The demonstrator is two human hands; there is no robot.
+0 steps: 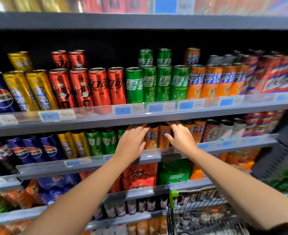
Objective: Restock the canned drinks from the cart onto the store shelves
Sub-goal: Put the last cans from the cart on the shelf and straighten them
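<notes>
Hands apart, fingers straight, my left hand [131, 143] and right hand [180, 138] flank slim orange aluminium cans [157, 136] at twelve o'clock, apparently squaring their row

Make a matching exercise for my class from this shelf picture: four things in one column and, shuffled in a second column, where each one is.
Things
1. red cans
2. Pepsi cans
3. cart
4. hands (left hand, right hand)

Places
A. bottom right, in front of the shelves
B. at the orange cans on the second shelf
C. upper shelf, between gold and green cans
D. second shelf, left of the gold cans

Pairs: 1-C, 2-D, 3-A, 4-B
</notes>
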